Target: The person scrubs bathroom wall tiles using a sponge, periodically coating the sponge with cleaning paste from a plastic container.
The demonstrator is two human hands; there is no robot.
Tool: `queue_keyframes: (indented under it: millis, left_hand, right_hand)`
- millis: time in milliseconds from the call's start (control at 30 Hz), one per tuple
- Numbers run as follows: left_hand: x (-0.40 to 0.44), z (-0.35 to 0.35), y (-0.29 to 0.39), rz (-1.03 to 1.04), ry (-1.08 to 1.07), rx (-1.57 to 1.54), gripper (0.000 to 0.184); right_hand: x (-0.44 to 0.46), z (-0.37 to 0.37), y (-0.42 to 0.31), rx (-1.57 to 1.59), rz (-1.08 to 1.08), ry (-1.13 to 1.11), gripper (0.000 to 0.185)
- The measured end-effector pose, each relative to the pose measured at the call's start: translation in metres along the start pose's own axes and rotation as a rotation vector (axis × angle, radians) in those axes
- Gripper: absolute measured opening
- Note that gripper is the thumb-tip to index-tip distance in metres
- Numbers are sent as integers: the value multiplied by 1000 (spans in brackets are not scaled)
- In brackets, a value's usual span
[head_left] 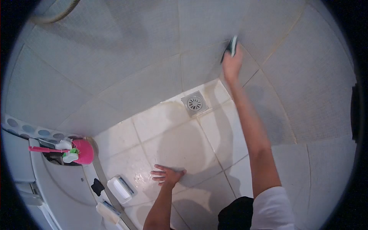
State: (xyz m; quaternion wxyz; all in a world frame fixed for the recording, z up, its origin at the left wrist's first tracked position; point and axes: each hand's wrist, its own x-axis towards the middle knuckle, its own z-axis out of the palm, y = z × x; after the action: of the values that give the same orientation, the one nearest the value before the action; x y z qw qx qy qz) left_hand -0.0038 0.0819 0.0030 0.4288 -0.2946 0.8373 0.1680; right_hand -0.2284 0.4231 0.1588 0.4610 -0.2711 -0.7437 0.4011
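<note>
My right hand [233, 63] is closed around a dark and white scrubbing brush [232, 46], which is against the grey tiled wall near the corner. Some motion blur covers the hand, and the brush's underside is hidden. Lower down, my left hand [168, 175] lies on the pale floor tiles [184, 145] with its fingers spread and nothing held. Between the two hands, close to the wall, a square metal floor drain [194, 103] is set in the floor.
At the left are a white basin [69, 184] and a pink container [83, 151] with brushes. White plastic trays [121, 189] and a black object [97, 187] lie nearby. A hose [61, 15] hangs at the upper left.
</note>
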Motion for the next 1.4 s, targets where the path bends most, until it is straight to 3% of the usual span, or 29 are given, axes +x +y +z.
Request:
queue_keyframes:
  millis: [100, 167, 233, 333, 400, 500, 567, 633, 667, 700, 733, 767, 800, 867, 933, 967, 1033, 1100, 1167, 1200, 1233, 1300, 1333, 1367, 1400]
  left_hand:
    - [-1, 1, 1, -4, 8, 1, 148]
    - [-2, 0, 2, -10, 11, -6, 148]
    - [-3, -3, 6, -36, -26, -23, 148]
    - [-4, -5, 4, -11, -47, -30, 148]
    - [4, 0, 0, 6, -38, -40, 149]
    - [5, 0, -4, 28, -21, -44, 150]
    - [3, 0, -1, 56, -27, -73, 148]
    - [10, 7, -6, 93, -21, -123, 147]
    - [10, 12, -10, 106, -4, -152, 146]
    - [7, 13, -8, 108, 31, -140, 147]
    - [2, 10, -5, 81, 30, -165, 147]
    - [5, 16, -7, 101, 45, -194, 146]
    - [-2, 11, -6, 108, 49, -191, 146]
    - [10, 26, -11, 114, 118, -236, 144]
    - [29, 48, -15, 147, 164, -267, 143]
    - [43, 64, -13, 7, 598, 132, 139]
    - [46, 81, -8, -153, 1004, 539, 136]
    - [44, 89, -6, -6, 796, 267, 119]
    - [44, 86, -7, 131, 564, 93, 101]
    - [43, 81, -9, 170, 488, 49, 95]
    - [41, 76, -10, 205, 409, 3, 89]
    - [29, 63, 0, 33, 439, 138, 86]
    - [21, 57, 6, -46, 449, 211, 85]
    - [14, 51, 11, -121, 458, 285, 85]
    - [13, 48, 13, -130, 465, 291, 85]
  right_hand:
    - [38, 18, -35, -11, -288, 174, 61]
    - [-6, 33, -56, -9, -493, 74, 63]
    - [-45, 25, -50, -10, -590, -347, 64]
    - [-21, 1, -20, 75, -548, -406, 62]
    - [18, -11, -51, 18, -264, -45, 60]
    - [47, 5, -64, 84, -276, 123, 56]
    - [11, 40, -62, -22, -524, 199, 57]
    - [-82, 36, -62, 1, -463, -331, 59]
    - [-125, 35, -44, 57, -473, -722, 56]
    - [-174, 24, -49, 104, -80, -1070, 49]
    - [-218, 15, -55, 95, 83, -1219, 42]
    - [-261, 17, -39, 242, 46, -1294, 40]
    - [-291, 12, -56, 290, 262, -1458, 38]
    - [-358, 17, -71, 218, 107, -1475, 37]
    - [-405, 29, -120, 383, -430, -1540, 40]
    - [-429, 32, -139, 425, -535, -1579, 44]
    - [-468, 33, -176, 367, -791, -1678, 40]
    - [-492, 36, -207, 387, -893, -1750, 36]
    - [-515, 34, -231, 121, -425, -1891, 29]
    - [-527, 33, -234, 168, -286, -1874, 30]
    - [-535, 26, -246, 182, -293, -1900, 30]
    - [-544, 9, -265, 454, -427, -1858, 31]
    - [-565, 5, -262, 678, -736, -1649, 30]
    - [-579, 1, -267, 683, -732, -1661, 30]
    - [-591, -2, -274, 613, -1012, -1609, 27]
